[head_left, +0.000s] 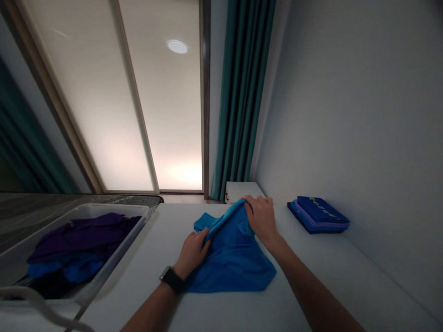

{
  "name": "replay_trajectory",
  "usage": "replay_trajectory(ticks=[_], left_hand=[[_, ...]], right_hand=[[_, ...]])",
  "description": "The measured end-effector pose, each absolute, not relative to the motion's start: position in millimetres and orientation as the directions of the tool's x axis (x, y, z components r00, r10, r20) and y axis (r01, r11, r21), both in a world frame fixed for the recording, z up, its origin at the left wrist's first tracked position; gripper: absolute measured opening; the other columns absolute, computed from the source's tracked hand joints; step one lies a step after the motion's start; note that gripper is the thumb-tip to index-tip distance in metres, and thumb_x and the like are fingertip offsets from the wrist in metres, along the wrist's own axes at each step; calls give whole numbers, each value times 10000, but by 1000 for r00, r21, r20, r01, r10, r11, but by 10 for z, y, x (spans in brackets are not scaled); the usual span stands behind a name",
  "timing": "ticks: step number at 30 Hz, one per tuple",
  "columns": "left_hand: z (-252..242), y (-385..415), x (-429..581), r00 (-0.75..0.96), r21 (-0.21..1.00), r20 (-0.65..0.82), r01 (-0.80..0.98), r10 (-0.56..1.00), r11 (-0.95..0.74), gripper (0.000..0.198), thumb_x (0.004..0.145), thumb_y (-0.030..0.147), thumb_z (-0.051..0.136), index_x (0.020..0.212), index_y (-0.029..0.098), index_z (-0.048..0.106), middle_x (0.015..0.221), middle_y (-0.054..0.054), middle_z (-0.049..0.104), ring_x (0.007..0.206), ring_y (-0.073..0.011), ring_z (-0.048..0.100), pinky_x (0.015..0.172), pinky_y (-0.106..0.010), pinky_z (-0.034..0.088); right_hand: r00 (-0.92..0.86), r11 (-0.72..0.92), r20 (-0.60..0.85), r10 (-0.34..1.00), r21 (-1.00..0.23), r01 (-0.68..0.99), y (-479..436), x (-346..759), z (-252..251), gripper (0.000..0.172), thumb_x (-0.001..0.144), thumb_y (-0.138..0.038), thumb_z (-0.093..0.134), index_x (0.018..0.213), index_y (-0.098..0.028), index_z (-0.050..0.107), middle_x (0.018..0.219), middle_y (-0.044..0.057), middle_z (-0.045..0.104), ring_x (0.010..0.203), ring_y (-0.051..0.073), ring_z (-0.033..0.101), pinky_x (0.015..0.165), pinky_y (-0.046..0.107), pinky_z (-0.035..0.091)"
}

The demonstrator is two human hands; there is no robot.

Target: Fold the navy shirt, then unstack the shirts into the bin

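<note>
On a smooth white tabletop (145, 267) along a pale wall (346, 115), a folded blue-and-purple cloth stack (318, 216) sits at right; at left, a translucent plastic tub (116, 256) holds crumpled purple and blue clothes (83, 240). Frosted panels (166, 115) and teal curtains (242, 92) stand beyond. Mid-table lies a bright blue fabric garment (228, 267), creased, its near part flat, its far edge lifted. The left hand (194, 252) and right hand (262, 219) grip that edge, fingers closed on it.
</note>
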State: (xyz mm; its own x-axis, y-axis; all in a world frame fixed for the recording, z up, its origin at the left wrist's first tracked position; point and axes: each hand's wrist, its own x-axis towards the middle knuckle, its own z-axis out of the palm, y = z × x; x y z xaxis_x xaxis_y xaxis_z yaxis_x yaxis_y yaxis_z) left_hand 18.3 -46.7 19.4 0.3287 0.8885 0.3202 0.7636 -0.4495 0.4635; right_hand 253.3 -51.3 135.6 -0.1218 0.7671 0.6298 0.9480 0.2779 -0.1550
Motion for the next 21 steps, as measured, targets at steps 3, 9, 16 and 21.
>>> replay_trajectory(ticks=[3,9,16,21], left_hand=[[475,-447,72,91,623,426,692,900,-365,282,932,338,340,1019,213,577,741,-16,636,713,-213,607,686,-306,446],[1258,-325,-160,72,654,474,639,878,-405,265,885,364,396,924,210,608,813,-15,659,769,-208,604,692,-288,437],[2024,-414,-159,125,703,469,546,874,-455,249,837,391,483,883,206,642,823,-23,664,804,-222,604,697,-302,448],[2227,-516,-35,107,889,384,226,917,-398,240,830,413,555,915,199,622,713,13,590,625,-149,541,543,-243,425]], right_hand=[[-145,288,720,679,-79,955,-542,2568,1638,269,975,-240,398,1015,-238,665,849,58,703,860,218,527,838,371,238],[-232,288,661,714,24,957,-589,2564,1739,299,978,-248,378,975,-230,677,766,59,675,806,212,522,810,368,241],[-228,323,359,905,-231,918,-680,2622,2033,281,954,-321,413,969,-220,675,831,58,684,725,196,585,671,295,337],[-344,434,273,899,-432,791,-710,2653,2199,280,918,-358,440,818,-221,663,767,35,653,678,174,578,582,261,344]])
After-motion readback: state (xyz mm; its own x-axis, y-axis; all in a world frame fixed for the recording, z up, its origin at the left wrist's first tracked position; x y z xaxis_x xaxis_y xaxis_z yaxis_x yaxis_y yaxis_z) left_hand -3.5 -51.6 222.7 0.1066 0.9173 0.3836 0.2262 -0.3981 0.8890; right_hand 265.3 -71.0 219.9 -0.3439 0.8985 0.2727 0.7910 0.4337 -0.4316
